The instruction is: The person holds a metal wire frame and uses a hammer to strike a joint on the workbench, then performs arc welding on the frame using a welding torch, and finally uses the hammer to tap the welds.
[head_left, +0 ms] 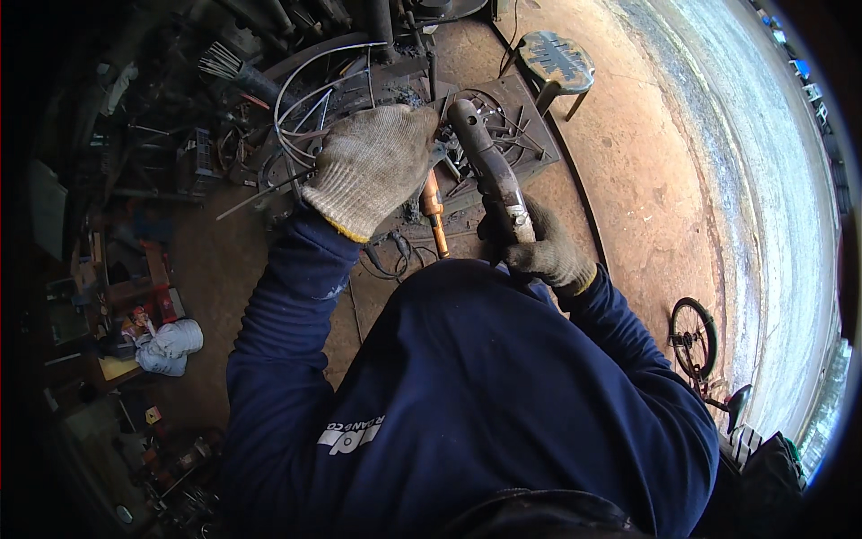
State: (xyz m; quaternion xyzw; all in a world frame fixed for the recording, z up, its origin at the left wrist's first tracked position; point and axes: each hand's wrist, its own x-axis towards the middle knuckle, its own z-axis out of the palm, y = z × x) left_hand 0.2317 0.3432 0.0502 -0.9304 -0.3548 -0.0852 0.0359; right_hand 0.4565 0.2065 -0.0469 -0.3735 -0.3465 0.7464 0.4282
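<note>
My right hand [549, 251], in a knitted work glove, is wrapped round a worn grey metal bar [485, 148]. The bar is tube-like, has a hole near its far end, and tilts up over the metal work table [530, 94]. My left hand [377, 162], also gloved, is curled over the near part of the table, its fingers turned down and mostly hidden; what they grip cannot be made out. Beside it is a frame of curved metal rods [285, 103]. A thin straight rod [256, 199] sticks out near the left cuff. An orange-brown turned handle [434, 211] lies between my hands.
Loose metal pieces [516, 135] lie on the table. Bundled rods [224, 67] stand far left. A stool [557, 61] is beyond the table's right side. Dark cable [391, 256] lies on the floor. A bicycle wheel [693, 337] shows at right, and cluttered shelving [135, 287] at left.
</note>
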